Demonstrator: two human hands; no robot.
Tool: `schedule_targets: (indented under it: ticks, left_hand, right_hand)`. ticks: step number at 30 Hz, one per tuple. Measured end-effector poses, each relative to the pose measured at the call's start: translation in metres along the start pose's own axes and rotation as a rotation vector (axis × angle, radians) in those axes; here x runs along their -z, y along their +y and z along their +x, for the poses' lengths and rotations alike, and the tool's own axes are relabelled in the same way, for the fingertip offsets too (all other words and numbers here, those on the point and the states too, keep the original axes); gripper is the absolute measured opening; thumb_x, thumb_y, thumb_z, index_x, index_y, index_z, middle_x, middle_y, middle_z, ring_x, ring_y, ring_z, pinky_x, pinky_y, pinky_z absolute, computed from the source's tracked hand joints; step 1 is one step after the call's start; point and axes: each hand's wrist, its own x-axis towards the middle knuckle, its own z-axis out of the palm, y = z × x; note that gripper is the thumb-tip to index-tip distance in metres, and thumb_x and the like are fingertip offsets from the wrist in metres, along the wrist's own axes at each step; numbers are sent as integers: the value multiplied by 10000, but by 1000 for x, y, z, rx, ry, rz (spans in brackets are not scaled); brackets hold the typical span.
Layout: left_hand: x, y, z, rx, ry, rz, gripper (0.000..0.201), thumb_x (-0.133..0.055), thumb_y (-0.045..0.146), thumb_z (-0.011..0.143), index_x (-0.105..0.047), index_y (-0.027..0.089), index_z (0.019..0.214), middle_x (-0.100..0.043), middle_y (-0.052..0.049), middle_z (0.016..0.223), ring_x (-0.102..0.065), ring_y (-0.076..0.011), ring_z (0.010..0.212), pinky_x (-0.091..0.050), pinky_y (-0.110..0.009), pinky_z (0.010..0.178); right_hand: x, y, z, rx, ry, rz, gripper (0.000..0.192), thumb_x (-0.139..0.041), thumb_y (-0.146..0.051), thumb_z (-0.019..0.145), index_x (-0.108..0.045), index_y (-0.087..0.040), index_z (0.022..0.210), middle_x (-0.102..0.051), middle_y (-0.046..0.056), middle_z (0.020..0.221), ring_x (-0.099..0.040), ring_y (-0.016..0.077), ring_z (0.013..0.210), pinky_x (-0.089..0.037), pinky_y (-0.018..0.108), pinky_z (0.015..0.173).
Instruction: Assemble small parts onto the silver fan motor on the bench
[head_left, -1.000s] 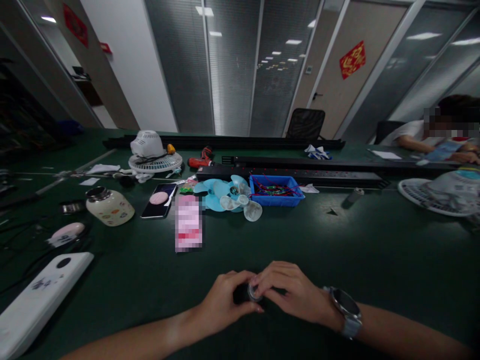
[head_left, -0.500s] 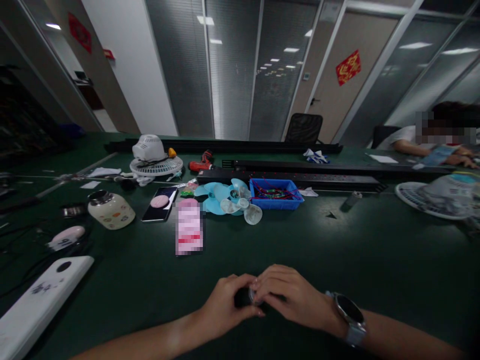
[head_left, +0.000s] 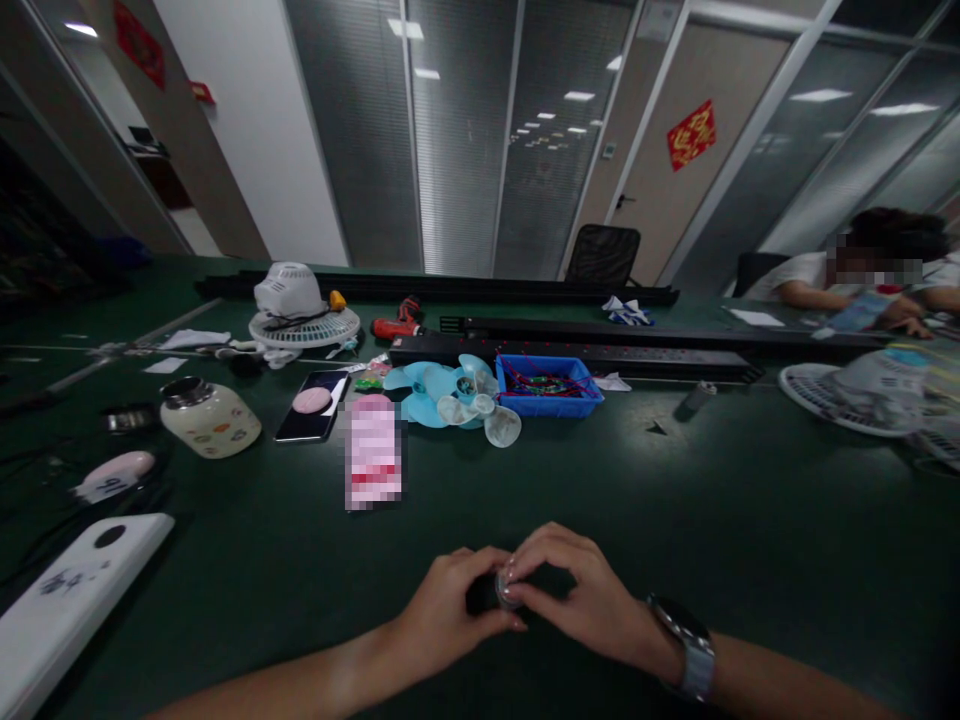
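Close to the table's near side, a small round silvery piece sits between my two hands, mostly covered by fingers. My left hand curls round it from the left, thumb below and fingertips above. With bent fingers and thumb, my right hand pinches the same piece from the right. A watch is on my right wrist. What exactly the piece is cannot be made out. Beyond the hands lie blue fan blades with clear plastic ones on top, and a blue bin of coloured wires.
A pink packet, a phone and a cream bottle lie to the left, with a long white case nearer. White fan parts, a red drill and dark rails are behind. Another person sits at the far right.
The right hand's fingers have shifted on the round piece, with a wider gap between thumb and forefinger. The left hand keeps its hold. The view has turned slightly to the right.
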Motion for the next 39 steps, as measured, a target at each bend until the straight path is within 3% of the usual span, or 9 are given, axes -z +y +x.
schedule_targets:
  ticks: [3, 5, 8, 12, 18, 25, 29, 32, 39]
  left_hand:
    - [2, 3, 0, 14, -21, -6, 437, -838, 353, 719, -681, 235, 1109, -751, -16, 997, -681, -213, 878, -486, -282, 777]
    - [4, 4, 1, 26, -39, -14, 452, -835, 364, 721, -676, 255, 1130, -746, -9, 1035, -680, -216, 916, -491, -288, 806]
    - [4, 3, 1, 37, -51, -17, 461, -830, 346, 730, -666, 268, 1154, -740, -7, 1076, -675, -221, 958, -494, -300, 844]
    - [3, 2, 0, 29, -55, -20, 455, -823, 347, 739, -662, 265, 1156, -737, -6, 1096, -669, -220, 982, -494, -305, 867]
    - [3, 1, 1, 8, -49, -15, 451, -821, 362, 743, -658, 273, 1154, -736, 6, 1096, -668, -212, 982, -492, -303, 872]
    - [4, 3, 2, 1, -44, -14, 449, -832, 341, 731, -666, 248, 1138, -744, -9, 1079, -677, -215, 966, -494, -299, 860]
    - [2, 1, 1, -27, -14, -18, 447, -836, 331, 729, -667, 236, 1131, -749, -18, 1040, -683, -209, 916, -497, -284, 812]
    - [0, -2, 1, -28, 4, -6, 443, -843, 332, 720, -671, 230, 1115, -749, -16, 986, -679, -204, 862, -492, -277, 772]
    - [-1, -2, 1, -12, 8, -5, 436, -851, 330, 708, -674, 216, 1089, -747, -12, 961, -674, -201, 847, -482, -274, 758]
  right_hand:
    - [27, 2, -6, 64, 9, -17, 123, -746, -216, 853, -718, -230, 972, -750, 42, 937, -691, 190, 897, -557, 304, 792]
    - [47, 9, -15, 45, 96, -77, 145, -763, -237, 840, -713, -246, 976, -757, 35, 931, -691, 210, 953, -547, 351, 885]
    - [60, 28, -38, -78, 140, -159, 141, -788, -276, 812, -723, -250, 934, -764, 38, 922, -695, 240, 980, -535, 417, 942]
    - [44, 52, -69, -199, -13, -246, 119, -780, -271, 815, -752, -275, 930, -757, 49, 995, -683, 259, 1027, -533, 452, 950]
    - [28, 65, -81, -215, -9, -244, 160, -751, -259, 839, -743, -302, 992, -734, 51, 1100, -657, 269, 1097, -525, 459, 963]
    - [31, 26, -40, -35, 129, -77, 152, -763, -206, 842, -696, -284, 954, -768, -13, 932, -698, 180, 933, -534, 328, 892]
    - [18, 3, -11, 76, 31, -5, 131, -743, -169, 860, -698, -254, 949, -766, -4, 923, -696, 159, 896, -539, 278, 817]
    - [7, 2, -4, 88, -33, 6, 124, -747, -149, 854, -704, -236, 932, -769, -8, 876, -703, 144, 827, -530, 254, 767]
    - [-2, 8, -6, 57, -35, 49, 118, -744, -124, 850, -714, -222, 909, -768, 2, 887, -706, 145, 853, -518, 252, 787]
